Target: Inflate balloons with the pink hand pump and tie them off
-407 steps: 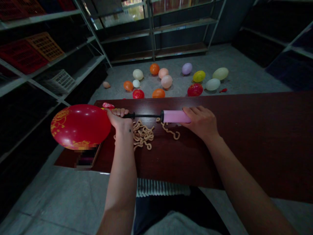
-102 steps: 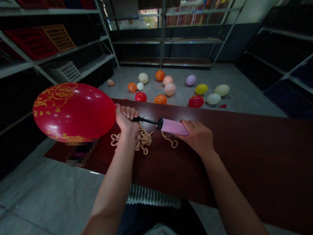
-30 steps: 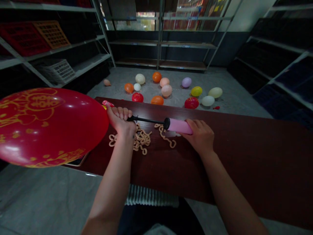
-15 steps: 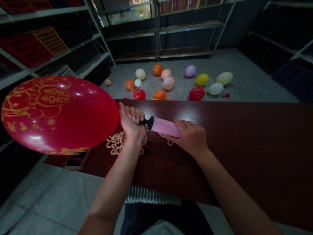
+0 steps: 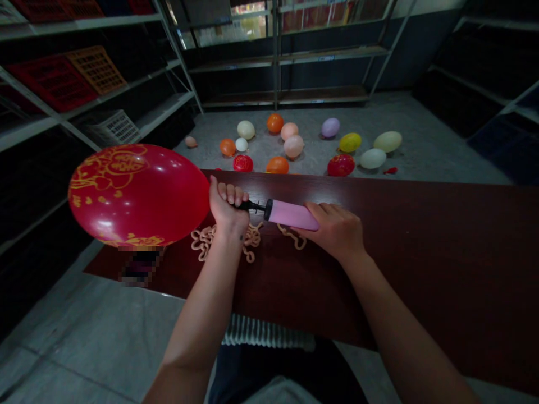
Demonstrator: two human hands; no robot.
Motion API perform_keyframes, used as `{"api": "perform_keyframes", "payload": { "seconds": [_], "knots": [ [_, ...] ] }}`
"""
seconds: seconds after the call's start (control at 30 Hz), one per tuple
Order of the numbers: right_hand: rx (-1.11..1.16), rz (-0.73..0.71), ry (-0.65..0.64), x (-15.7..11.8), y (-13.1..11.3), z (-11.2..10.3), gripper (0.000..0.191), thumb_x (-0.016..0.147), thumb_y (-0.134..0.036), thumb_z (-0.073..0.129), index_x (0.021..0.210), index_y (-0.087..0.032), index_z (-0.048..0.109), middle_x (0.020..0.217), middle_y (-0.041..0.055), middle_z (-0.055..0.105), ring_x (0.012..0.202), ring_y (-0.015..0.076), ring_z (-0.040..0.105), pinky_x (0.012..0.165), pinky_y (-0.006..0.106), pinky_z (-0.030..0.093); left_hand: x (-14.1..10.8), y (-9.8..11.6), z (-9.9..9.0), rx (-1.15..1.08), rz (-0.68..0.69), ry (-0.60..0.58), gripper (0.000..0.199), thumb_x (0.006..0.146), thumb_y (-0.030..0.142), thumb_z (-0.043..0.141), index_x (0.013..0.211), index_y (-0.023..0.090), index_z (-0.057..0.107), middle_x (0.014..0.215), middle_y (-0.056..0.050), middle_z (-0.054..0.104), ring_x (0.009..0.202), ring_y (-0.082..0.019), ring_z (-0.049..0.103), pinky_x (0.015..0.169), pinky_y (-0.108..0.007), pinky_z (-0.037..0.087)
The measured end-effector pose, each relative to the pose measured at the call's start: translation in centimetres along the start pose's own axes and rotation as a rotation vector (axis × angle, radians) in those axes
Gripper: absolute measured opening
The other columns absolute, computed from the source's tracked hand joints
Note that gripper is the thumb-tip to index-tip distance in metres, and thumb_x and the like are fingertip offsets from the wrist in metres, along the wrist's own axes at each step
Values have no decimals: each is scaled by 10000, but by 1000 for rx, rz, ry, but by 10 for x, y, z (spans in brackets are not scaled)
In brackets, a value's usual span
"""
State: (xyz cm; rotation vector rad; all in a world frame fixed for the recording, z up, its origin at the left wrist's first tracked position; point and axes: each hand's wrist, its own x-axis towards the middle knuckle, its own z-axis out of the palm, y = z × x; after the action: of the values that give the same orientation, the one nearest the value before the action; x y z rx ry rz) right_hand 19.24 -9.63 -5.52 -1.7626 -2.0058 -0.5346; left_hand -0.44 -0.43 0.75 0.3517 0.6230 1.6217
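A red balloon (image 5: pixel 143 196) with gold printed figures extends leftward from my left hand (image 5: pixel 229 205). That hand is closed round the balloon's neck and the black end of a balloon pump (image 5: pixel 290 214). The neck itself is hidden in my fingers. My right hand (image 5: pixel 334 227) wraps the far end of the pump's pink barrel, which lies nearly level above the dark brown table (image 5: pixel 404 269). Under my left wrist and beyond it, beige wavy balloon strips (image 5: pixel 204 241) rest on the tabletop, and a separate beige strip (image 5: pixel 295 238) lies below the barrel.
Several inflated balloons, among them an orange one (image 5: pixel 277 165) and a lilac one (image 5: pixel 330 128), lie on the grey floor past the table. Metal shelves (image 5: pixel 324 98) stand behind. Crates (image 5: pixel 95 70) fill the left rack. A pixelated object (image 5: pixel 141 265) sits at the table's left end.
The red balloon looks clearly smaller, its left end now nearer my left hand. More of the pump's black end shows between my hand and the barrel. The view has shifted slightly.
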Motion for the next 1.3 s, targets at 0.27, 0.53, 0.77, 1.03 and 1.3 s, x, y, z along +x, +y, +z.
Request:
{"api": "perform_keyframes", "payload": {
  "seconds": [0.27, 0.53, 0.77, 1.03, 1.3],
  "knots": [
    [-115, -66, 16, -2, 13, -2, 611, 842, -705, 492, 1126, -195, 672, 874, 71, 703, 754, 195, 584, 644, 298, 305, 12, 15, -11, -71, 36, 71, 609, 992, 486, 395, 520, 184, 154, 382, 65, 183, 313, -62, 196, 389, -219, 261],
    [-140, -90, 40, -5, 31, -5, 556, 864, -658, 493, 1116, -196, 672, 889, 71, 700, 766, 197, 580, 646, 297, 320, 17, 20, -15, -96, 40, 21, 643, 971, 511, 439, 504, 184, 141, 389, 62, 171, 321, -61, 189, 388, -223, 264],
    [-54, -15, 18, -8, 21, -6, 595, 839, -698, 496, 1075, -186, 686, 851, 79, 707, 728, 197, 603, 623, 294, 324, -1, 21, -1, -109, 110, -116, 629, 1003, 475, 377, 488, 189, 157, 405, 56, 141, 327, -67, 151, 373, -237, 233],
    [181, 41, 7, -5, -10, 5, 598, 804, -689, 557, 1076, -169, 672, 889, 80, 742, 701, 196, 655, 613, 290, 361, -21, -7, 20, 66, 57, -177, 645, 977, 551, 381, 477, 185, 199, 381, 55, 170, 306, -62, 167, 350, -231, 221],
    [191, 96, 8, -9, 5, 13, 501, 792, -625, 618, 1044, -195, 667, 874, 53, 738, 703, 196, 665, 596, 287, 330, -8, -30, 30, 36, -14, -92, 599, 1021, 407, 362, 489, 176, 212, 370, 61, 186, 297, -59, 169, 357, -226, 190]
  ]
}}
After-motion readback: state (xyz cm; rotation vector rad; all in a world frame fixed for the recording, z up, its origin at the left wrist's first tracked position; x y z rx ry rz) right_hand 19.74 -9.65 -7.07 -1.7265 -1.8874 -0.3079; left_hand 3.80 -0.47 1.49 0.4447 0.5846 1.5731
